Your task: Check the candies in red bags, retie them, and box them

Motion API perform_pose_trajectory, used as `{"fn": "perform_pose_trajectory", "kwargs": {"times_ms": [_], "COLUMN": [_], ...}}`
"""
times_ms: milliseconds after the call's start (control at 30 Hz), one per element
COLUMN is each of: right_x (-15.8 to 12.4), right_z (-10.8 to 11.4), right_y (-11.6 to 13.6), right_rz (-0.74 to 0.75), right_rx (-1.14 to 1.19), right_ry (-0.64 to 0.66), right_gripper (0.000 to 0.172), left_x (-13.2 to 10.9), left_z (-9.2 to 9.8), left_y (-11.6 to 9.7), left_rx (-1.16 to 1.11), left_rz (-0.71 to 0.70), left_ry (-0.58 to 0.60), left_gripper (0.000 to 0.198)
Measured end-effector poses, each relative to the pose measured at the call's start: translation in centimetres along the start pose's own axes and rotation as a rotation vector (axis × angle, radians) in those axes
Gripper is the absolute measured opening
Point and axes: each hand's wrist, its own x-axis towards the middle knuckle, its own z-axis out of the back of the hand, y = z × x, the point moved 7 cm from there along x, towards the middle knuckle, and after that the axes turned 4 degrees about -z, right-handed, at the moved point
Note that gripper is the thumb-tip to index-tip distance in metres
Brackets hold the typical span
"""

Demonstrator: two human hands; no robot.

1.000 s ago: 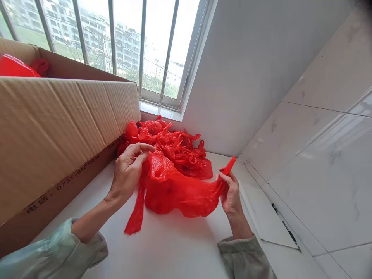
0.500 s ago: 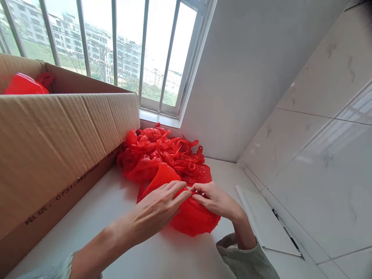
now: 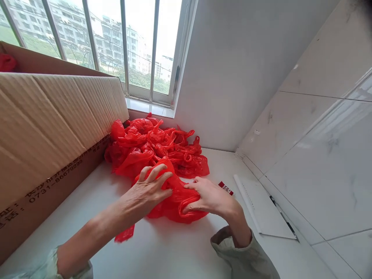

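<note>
A crumpled red plastic bag (image 3: pixel 171 203) lies on the white counter (image 3: pixel 174 252) in front of me. My left hand (image 3: pixel 149 190) rests on top of it with fingers curled into the plastic. My right hand (image 3: pixel 207 197) grips the bag's right side, thumb tucked under a fold. One red handle strip (image 3: pixel 124 233) trails out to the lower left. Behind them sits a pile of several tied red bags (image 3: pixel 157 145).
A large open cardboard box (image 3: pixel 52 116) stands along the left, with red plastic showing inside at its far corner. A white sheet with a ruler edge (image 3: pixel 261 211) lies at the right against the tiled wall. A small red-and-white label (image 3: pixel 226 188) lies beside my right hand. A window is behind.
The bag was stretched wide between my hands, then both hands came together over it. Now they press and gather it into a flatter bundle, and a handle strip sticks out at lower left.
</note>
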Motion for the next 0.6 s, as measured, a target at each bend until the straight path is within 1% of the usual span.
{"fn": "perform_pose_trajectory", "kwargs": {"times_ms": [67, 100, 167, 200, 267, 333, 400, 500, 567, 600], "right_x": [-0.1, -0.2, -0.5, -0.7, -1.2, -1.7, -2.3, -3.0, -3.1, -3.0], "right_z": [0.4, 0.7, 1.6, 2.1, 2.8, 3.0, 3.1, 3.5, 3.3, 3.1], "right_y": [-0.9, -1.3, -1.9, -2.2, -2.8, -3.0, -2.3, -0.4, 0.8, 1.5], "right_rz": [-0.066, -0.091, -0.121, -0.136, -0.183, -0.198, -0.14, -0.023, 0.023, 0.049], "right_rx": [-0.077, -0.095, -0.081, -0.057, -0.01, 0.014, 0.008, -0.01, -0.006, 0.012], "right_ry": [-0.053, -0.084, -0.171, -0.211, -0.242, -0.209, -0.148, -0.106, -0.08, -0.064], "right_gripper": [0.033, 0.035, 0.04, 0.041, 0.04, 0.035, 0.031, 0.025, 0.012, 0.01], "left_x": [0.3, 0.5, 0.9, 1.0, 1.2, 1.2, 1.2, 1.1, 1.0, 1.0], "left_z": [0.3, 0.8, 2.0, 2.6, 3.6, 4.0, 3.8, 3.3, 2.7, 2.4], "left_y": [-1.4, -1.9, -2.7, -3.0, -3.0, -2.4, -1.6, -1.9, -2.6, -2.7], "left_rx": [0.069, 0.105, 0.125, 0.118, 0.096, 0.088, 0.088, 0.115, 0.149, 0.163], "left_rz": [-0.139, -0.184, -0.234, -0.258, -0.263, -0.209, -0.141, -0.134, -0.138, -0.122], "left_ry": [0.086, 0.104, 0.092, 0.081, 0.058, 0.052, 0.069, 0.096, 0.161, 0.204], "left_gripper": [0.036, 0.031, 0.022, 0.022, 0.03, 0.039, 0.041, 0.032, 0.019, 0.018]}}
